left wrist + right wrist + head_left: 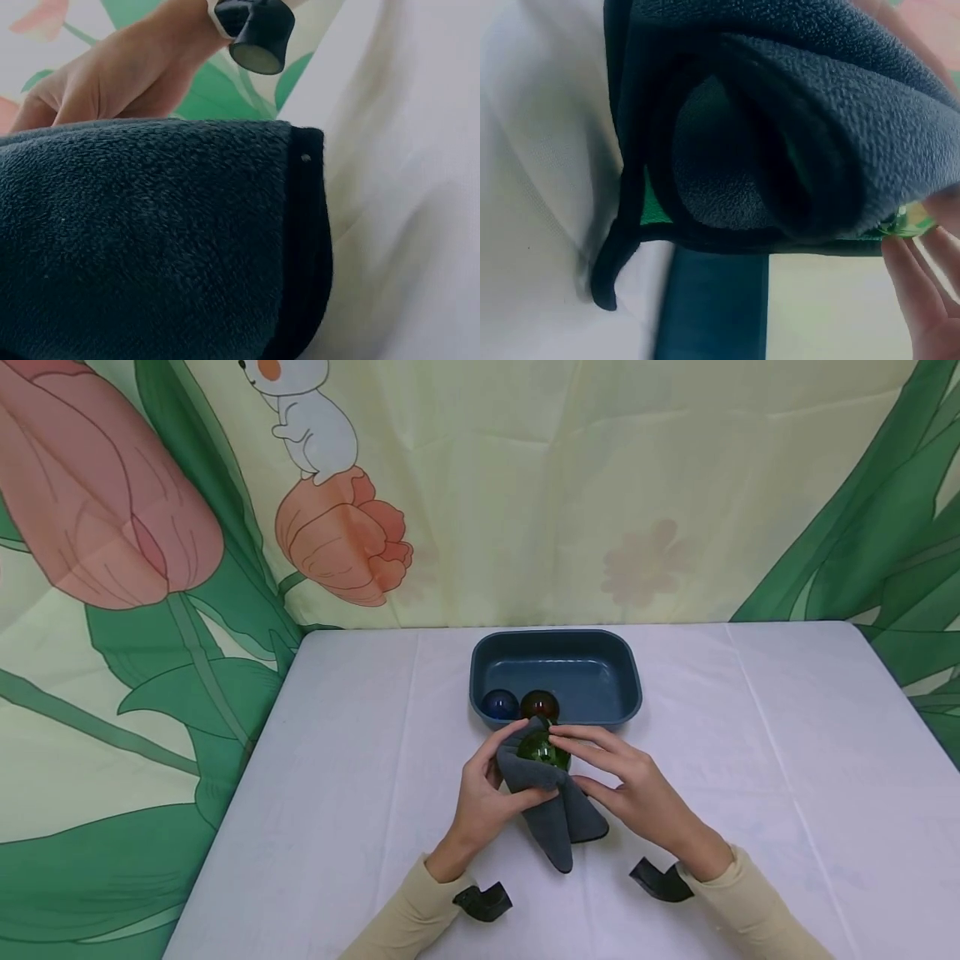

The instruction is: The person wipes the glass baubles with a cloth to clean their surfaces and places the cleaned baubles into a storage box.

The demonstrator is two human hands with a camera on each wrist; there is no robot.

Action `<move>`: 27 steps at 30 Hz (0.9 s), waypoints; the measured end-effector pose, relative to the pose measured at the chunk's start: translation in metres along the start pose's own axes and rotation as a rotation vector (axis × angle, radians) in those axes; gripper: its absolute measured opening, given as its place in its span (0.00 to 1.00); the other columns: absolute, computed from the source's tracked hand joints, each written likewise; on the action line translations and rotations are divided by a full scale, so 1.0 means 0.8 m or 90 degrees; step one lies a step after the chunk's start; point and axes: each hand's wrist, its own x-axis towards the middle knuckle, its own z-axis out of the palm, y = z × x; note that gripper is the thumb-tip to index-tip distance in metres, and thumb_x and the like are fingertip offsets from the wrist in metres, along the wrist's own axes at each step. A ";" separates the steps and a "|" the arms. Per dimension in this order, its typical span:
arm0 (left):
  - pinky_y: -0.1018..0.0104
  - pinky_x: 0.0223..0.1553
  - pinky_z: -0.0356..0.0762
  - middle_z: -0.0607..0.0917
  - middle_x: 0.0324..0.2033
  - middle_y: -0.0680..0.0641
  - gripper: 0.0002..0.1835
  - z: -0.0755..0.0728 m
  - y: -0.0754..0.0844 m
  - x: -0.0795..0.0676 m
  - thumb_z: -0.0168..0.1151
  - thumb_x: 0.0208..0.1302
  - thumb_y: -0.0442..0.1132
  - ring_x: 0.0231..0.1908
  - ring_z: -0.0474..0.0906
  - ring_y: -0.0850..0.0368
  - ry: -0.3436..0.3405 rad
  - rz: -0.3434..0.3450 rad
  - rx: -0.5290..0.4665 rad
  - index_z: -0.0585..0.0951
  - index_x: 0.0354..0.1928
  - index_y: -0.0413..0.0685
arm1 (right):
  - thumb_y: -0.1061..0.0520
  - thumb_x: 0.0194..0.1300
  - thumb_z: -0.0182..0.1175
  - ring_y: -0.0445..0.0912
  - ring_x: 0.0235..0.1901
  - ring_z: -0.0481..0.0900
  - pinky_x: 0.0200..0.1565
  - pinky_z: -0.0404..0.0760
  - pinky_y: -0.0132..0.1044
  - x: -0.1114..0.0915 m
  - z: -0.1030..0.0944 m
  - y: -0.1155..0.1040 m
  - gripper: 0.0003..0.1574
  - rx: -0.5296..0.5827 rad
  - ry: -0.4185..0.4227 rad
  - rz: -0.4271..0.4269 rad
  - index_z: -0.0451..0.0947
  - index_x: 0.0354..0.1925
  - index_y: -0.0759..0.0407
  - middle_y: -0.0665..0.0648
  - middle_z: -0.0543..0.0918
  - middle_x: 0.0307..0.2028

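Observation:
A shiny green glass ball (543, 749) lies wrapped partly in a dark grey-blue plush cloth (551, 822), just in front of the bin. My left hand (483, 802) grips the cloth around the ball, thumb across its front and fingers behind. From the right, my right hand (637, 785) holds the ball between its fingertips at the top and its thumb near the lower right side. Loose cloth corners hang down toward me. In the right wrist view the cloth (780, 135) curls into a fold, with the green ball (909, 220) peeking out beside the fingers.
Behind the hands stands a dark blue rectangular bin (600, 672). Inside its near left part sit a blue ball (500, 703) and a reddish-brown ball (539, 703). A white cloth (360, 760) covers the table, and a flower-printed curtain (525, 485) hangs at the back.

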 end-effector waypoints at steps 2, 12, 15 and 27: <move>0.59 0.55 0.72 0.70 0.58 0.37 0.40 -0.001 0.000 0.000 0.70 0.44 0.23 0.54 0.73 0.50 -0.009 0.002 0.001 0.65 0.62 0.34 | 0.73 0.43 0.69 0.46 0.54 0.73 0.50 0.75 0.28 0.000 0.000 0.000 0.43 0.033 -0.001 0.032 0.70 0.60 0.59 0.56 0.72 0.57; 0.60 0.54 0.72 0.71 0.57 0.37 0.39 -0.001 0.001 0.002 0.69 0.45 0.23 0.53 0.74 0.50 -0.011 0.007 0.008 0.64 0.62 0.34 | 0.65 0.55 0.64 0.41 0.53 0.73 0.46 0.79 0.35 -0.002 -0.001 0.004 0.34 0.135 -0.015 0.148 0.69 0.61 0.57 0.55 0.73 0.56; 0.59 0.54 0.72 0.71 0.57 0.37 0.39 -0.001 0.001 0.002 0.69 0.45 0.22 0.52 0.74 0.50 -0.006 0.007 0.006 0.65 0.62 0.33 | 0.65 0.54 0.64 0.43 0.55 0.72 0.48 0.78 0.33 -0.001 -0.002 0.003 0.37 0.112 -0.025 0.138 0.67 0.62 0.56 0.54 0.72 0.57; 0.59 0.53 0.73 0.71 0.57 0.37 0.38 0.000 0.002 0.001 0.68 0.46 0.22 0.52 0.73 0.49 0.001 0.000 -0.016 0.65 0.62 0.33 | 0.74 0.37 0.72 0.47 0.56 0.70 0.53 0.71 0.26 0.001 -0.002 -0.002 0.46 -0.014 0.006 -0.024 0.72 0.58 0.56 0.55 0.72 0.58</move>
